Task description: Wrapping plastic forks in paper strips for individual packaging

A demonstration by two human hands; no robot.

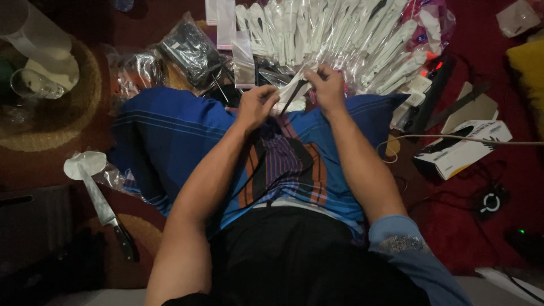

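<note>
- A fan of clear sleeves (340, 39), each holding a white item, lay at twelve o'clock, spreading toward one.
- A clear sleeve (292, 90) with a dark strip sat between the left hand (256, 106) and right hand (326, 85), both pinching it.
- A clear bag (190, 48) of dark parts lay at eleven o'clock.
- A crumpled clear bag (133, 71) lay just left of it.
- A white-and-black box (462, 148) lay at three o'clock.
- A flat tan box (476, 107) lay just above it.
- A pale packet (517, 17) sat at two o'clock, in the corner.
</note>
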